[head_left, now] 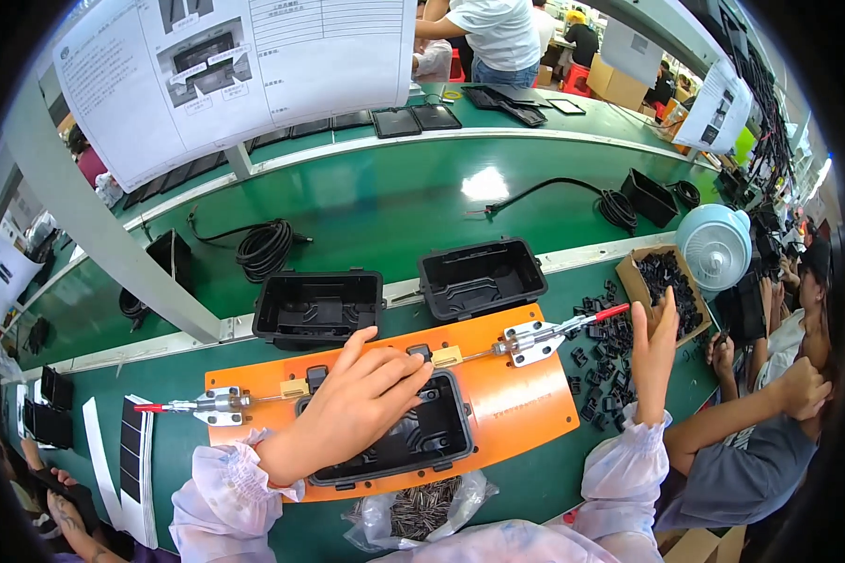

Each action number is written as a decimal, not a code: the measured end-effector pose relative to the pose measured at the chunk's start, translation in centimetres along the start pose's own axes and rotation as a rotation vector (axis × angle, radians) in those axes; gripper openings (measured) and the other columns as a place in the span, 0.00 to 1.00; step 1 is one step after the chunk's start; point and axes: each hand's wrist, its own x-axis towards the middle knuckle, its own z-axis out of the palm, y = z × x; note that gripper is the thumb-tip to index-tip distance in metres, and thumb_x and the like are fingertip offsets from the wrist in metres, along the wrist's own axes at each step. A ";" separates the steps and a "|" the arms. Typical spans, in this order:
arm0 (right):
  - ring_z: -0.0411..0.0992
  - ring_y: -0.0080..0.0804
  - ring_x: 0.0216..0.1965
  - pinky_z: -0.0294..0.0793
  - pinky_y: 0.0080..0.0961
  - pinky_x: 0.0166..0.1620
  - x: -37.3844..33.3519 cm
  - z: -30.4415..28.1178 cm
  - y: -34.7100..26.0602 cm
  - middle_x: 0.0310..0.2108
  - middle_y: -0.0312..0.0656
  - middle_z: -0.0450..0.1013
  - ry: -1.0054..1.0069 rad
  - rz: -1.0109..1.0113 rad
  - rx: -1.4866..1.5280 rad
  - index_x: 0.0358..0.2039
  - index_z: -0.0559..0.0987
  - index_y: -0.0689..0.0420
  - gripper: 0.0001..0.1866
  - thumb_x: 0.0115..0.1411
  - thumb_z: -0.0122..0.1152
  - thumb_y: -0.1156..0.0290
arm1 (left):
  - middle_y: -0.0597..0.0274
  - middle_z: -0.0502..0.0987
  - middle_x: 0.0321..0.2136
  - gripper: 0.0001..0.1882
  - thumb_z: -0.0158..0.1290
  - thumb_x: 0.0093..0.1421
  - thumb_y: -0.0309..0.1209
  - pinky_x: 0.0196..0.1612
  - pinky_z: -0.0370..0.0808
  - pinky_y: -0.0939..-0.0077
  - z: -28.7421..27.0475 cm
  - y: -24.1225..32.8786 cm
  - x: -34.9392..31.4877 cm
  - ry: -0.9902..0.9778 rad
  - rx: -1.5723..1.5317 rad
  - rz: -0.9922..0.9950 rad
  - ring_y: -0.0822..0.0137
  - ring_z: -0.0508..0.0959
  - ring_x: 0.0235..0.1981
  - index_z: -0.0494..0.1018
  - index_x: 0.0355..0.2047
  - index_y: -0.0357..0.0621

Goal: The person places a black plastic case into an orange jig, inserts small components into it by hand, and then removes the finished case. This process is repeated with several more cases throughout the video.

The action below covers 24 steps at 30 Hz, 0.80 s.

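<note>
Left hand (361, 399) lies flat, fingers spread, on black shell (422, 436) seated in orange jig (516, 389), gripping nothing; right hand (655, 347), right of jig, hovers open-fingered over loose black clips (599, 361), grip unclear.

Glossy black plastic housing (413, 433) seated in a smooth, matt orange plastic jig (526, 394). Bright bare-metal toggle clamps (532, 342) at nine and two o'clock. Thin white cloth cuffs (225, 488). Clear crinkled plastic bag (422, 511) of dull metal pins.
</note>
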 end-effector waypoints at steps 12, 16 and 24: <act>0.63 0.21 0.16 0.62 0.21 0.21 2.8 2.7 -12.4 0.24 0.34 0.69 -0.468 -0.208 0.696 0.40 0.75 0.57 0.11 0.77 0.49 0.66 | 0.60 0.78 0.46 0.20 0.63 0.56 0.26 0.67 0.62 0.38 0.2 -0.4 -0.5 0.018 -0.009 -0.019 0.63 0.78 0.49 0.79 0.50 0.37; 0.72 0.42 0.23 0.71 0.35 0.26 -0.8 5.5 -16.5 0.32 0.42 0.75 -0.499 -0.893 0.366 0.41 0.78 0.58 0.07 0.62 0.64 0.74 | 0.62 0.78 0.47 0.20 0.62 0.57 0.27 0.67 0.61 0.37 0.4 -0.5 -0.5 -0.009 0.018 -0.005 0.64 0.79 0.49 0.78 0.51 0.38; 0.76 0.45 0.48 0.74 0.40 0.51 -2.7 3.5 -20.5 0.49 0.45 0.76 -0.337 -1.006 -0.013 0.54 0.79 0.56 0.24 0.55 0.70 0.70 | 0.56 0.78 0.54 0.32 0.70 0.49 0.32 0.68 0.62 0.46 -3.6 0.4 -1.6 0.058 -0.031 -0.234 0.50 0.74 0.59 0.76 0.56 0.41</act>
